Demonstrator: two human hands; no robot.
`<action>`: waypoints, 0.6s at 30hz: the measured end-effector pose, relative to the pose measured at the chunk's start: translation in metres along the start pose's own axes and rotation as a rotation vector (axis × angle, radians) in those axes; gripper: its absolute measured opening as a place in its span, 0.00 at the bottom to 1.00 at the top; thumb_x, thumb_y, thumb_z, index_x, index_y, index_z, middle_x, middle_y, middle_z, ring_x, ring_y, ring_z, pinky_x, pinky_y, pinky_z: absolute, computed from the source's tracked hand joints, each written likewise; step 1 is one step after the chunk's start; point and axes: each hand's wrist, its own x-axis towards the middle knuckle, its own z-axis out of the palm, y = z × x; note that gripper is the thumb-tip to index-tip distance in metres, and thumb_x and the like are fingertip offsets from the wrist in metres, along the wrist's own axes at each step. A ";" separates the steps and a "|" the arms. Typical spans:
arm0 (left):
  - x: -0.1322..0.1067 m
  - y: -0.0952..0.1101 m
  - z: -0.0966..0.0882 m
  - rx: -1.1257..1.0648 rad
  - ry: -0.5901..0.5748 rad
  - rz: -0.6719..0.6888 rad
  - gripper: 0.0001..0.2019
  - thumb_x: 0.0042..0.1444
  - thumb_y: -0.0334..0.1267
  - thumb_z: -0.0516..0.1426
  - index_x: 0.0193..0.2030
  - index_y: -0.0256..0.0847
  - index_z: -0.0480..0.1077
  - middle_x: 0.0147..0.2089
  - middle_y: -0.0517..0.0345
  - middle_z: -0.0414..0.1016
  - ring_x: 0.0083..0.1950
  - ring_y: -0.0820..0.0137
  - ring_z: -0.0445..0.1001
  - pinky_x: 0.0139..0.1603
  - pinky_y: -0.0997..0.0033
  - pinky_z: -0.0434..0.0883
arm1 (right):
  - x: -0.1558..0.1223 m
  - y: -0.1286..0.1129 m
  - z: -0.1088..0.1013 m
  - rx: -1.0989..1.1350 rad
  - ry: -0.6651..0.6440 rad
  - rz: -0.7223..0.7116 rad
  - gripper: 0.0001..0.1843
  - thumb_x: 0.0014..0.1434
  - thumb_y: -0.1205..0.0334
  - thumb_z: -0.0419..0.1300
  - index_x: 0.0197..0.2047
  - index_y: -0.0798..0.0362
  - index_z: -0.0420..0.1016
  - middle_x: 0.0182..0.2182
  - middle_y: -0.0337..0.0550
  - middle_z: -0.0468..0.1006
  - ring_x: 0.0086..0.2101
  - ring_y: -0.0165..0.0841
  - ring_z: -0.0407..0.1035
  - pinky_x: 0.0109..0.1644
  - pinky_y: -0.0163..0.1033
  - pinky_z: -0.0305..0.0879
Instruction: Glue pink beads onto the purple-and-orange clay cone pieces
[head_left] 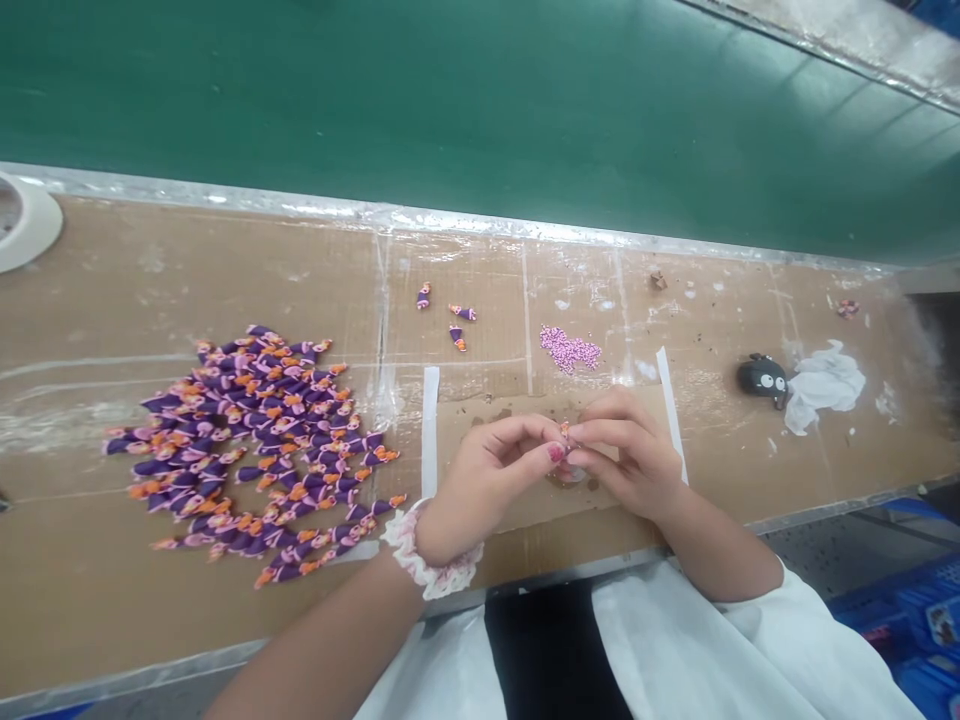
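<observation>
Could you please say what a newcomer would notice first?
Probably the pile of small purple and orange figurines on the brown cardboard tabletop, at left. Next, centrally, the left hand and right hand meeting at a tiny orange piece, and, at right, the round black object with white cartoon eyes.

Brown bench top point(187, 270) with purple figurines point(281, 395), pink beads point(570, 350), tape roll point(43, 232), black object point(759, 378) and, perhaps, white tissue point(825, 385).

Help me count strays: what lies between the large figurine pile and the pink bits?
Three loose figurines and a white tape strip, in the head view.
</observation>
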 end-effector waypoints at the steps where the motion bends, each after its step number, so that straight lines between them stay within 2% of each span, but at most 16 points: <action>1: 0.000 -0.001 0.000 -0.010 -0.005 0.003 0.09 0.52 0.41 0.65 0.27 0.39 0.76 0.28 0.57 0.76 0.31 0.70 0.74 0.37 0.71 0.74 | 0.000 0.000 0.000 0.010 0.010 -0.001 0.11 0.62 0.68 0.59 0.48 0.47 0.72 0.32 0.41 0.72 0.31 0.31 0.69 0.33 0.39 0.70; 6: 0.001 -0.005 -0.003 -0.030 0.000 0.031 0.07 0.53 0.40 0.64 0.29 0.41 0.77 0.28 0.58 0.77 0.32 0.70 0.74 0.38 0.71 0.73 | -0.001 0.001 0.002 -0.020 0.019 -0.051 0.10 0.61 0.70 0.60 0.45 0.48 0.74 0.31 0.41 0.73 0.31 0.32 0.69 0.33 0.40 0.69; 13: 0.002 -0.006 -0.002 -0.026 0.023 0.022 0.09 0.51 0.42 0.65 0.27 0.40 0.77 0.28 0.57 0.77 0.31 0.70 0.74 0.36 0.70 0.74 | 0.001 -0.003 0.006 -0.084 0.049 -0.058 0.13 0.61 0.71 0.60 0.47 0.47 0.73 0.30 0.40 0.73 0.29 0.31 0.68 0.31 0.39 0.68; 18: 0.001 -0.002 0.000 0.003 0.029 0.030 0.09 0.52 0.42 0.65 0.26 0.40 0.77 0.27 0.57 0.76 0.30 0.71 0.74 0.36 0.72 0.74 | -0.003 -0.004 0.006 -0.151 0.048 -0.072 0.17 0.61 0.71 0.60 0.51 0.46 0.71 0.32 0.40 0.73 0.31 0.33 0.69 0.33 0.40 0.70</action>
